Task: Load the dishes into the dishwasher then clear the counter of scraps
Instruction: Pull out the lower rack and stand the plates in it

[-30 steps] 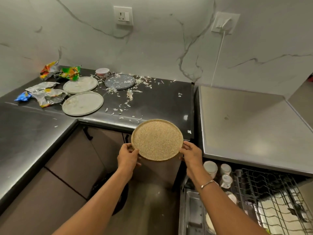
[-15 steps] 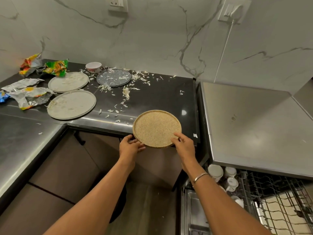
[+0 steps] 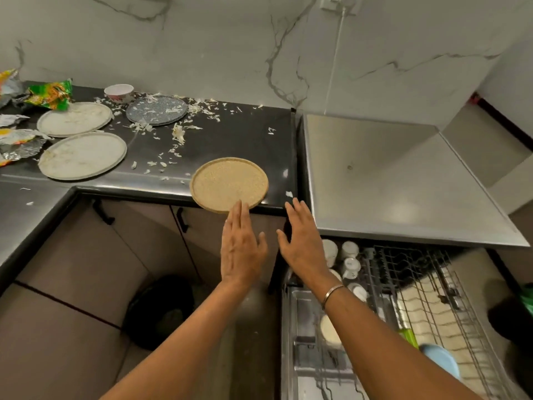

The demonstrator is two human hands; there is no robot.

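A tan speckled plate (image 3: 229,183) lies flat at the front edge of the black counter (image 3: 245,140), slightly overhanging it. My left hand (image 3: 240,246) is flat and empty, its fingertips touching the plate's near rim. Beside it, my right hand (image 3: 302,243) is spread and holds nothing, just off the counter's corner. Two large pale plates (image 3: 82,155) (image 3: 74,119), a grey speckled plate (image 3: 157,109) and a small bowl (image 3: 119,93) sit further back on the left. White scraps (image 3: 178,134) are strewn between them. The open dishwasher's rack (image 3: 418,298) is at lower right, with cups (image 3: 350,265) in it.
Crumpled snack wrappers (image 3: 49,95) and foil (image 3: 20,142) lie at the counter's left end. The dishwasher's steel top (image 3: 389,183) adjoins the counter on the right. A dark bin (image 3: 161,310) stands on the floor below the cabinets. A cable hangs from a wall socket (image 3: 341,4).
The tan plate, held up in both hands a second ago, now rests on the counter's edge. Both hands have let go and spread flat.
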